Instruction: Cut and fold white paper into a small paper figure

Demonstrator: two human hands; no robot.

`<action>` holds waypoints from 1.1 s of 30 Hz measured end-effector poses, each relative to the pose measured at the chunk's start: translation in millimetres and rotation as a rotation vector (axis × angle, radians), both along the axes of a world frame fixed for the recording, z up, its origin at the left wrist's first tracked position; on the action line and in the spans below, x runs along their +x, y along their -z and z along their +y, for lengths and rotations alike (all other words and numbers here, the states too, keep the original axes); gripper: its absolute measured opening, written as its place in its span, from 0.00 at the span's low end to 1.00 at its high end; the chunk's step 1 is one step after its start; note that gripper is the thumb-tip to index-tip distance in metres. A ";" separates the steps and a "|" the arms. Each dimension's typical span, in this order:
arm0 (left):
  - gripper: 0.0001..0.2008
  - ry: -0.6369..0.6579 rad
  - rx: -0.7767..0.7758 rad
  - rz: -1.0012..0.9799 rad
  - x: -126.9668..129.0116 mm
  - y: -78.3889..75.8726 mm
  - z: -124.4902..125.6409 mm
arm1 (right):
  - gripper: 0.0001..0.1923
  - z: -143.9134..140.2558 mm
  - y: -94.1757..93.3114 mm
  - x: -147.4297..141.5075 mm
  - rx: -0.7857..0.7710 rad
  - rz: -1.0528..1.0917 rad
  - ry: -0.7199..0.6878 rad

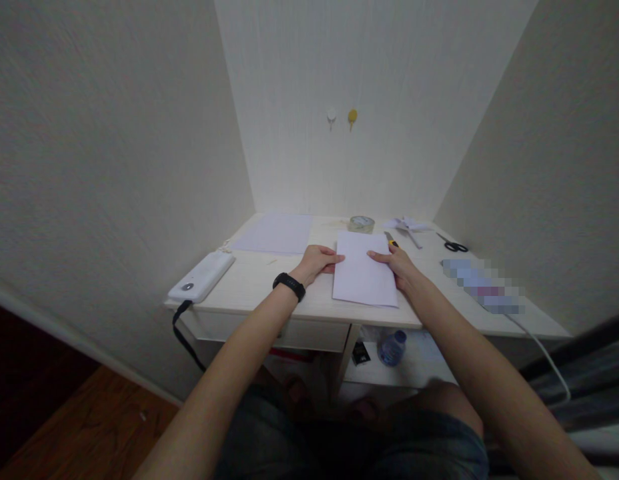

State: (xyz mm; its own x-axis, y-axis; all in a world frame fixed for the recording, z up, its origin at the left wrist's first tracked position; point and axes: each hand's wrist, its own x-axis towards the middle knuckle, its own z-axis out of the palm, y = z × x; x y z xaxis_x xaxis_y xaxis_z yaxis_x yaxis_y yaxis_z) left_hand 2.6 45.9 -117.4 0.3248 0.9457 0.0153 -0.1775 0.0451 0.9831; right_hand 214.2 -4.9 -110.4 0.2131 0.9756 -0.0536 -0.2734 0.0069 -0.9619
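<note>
Your fingers lay flat and spread, gripping nothing: the left hand [317, 261] pressed on the left edge of the white sheet of paper [363, 269], the right hand [397, 263] on its right edge near the far corner. That sheet lay at the middle of the pale wooden desk [269, 293], just short of its near edge. A second sheet [275, 233] lay flat beyond it to the left, well apart. A white power bank [202, 276] sat at the desk's left corner, well left of the sheet, its black cable hanging down. Just beyond the sheet stood a roll of clear tape [361, 224]; a utility knife [391, 241] lay at your right fingertips, scissors [453, 245] farther right. To hold the sheet well, you did best, I judge, to press evenly with both palms so that it lay square and did not slide.
</note>
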 end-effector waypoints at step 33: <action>0.22 -0.136 0.374 0.010 -12.3 -66.9 -41.9 | 0.40 -70.9 -23.6 -8.2 0.277 -0.219 -0.096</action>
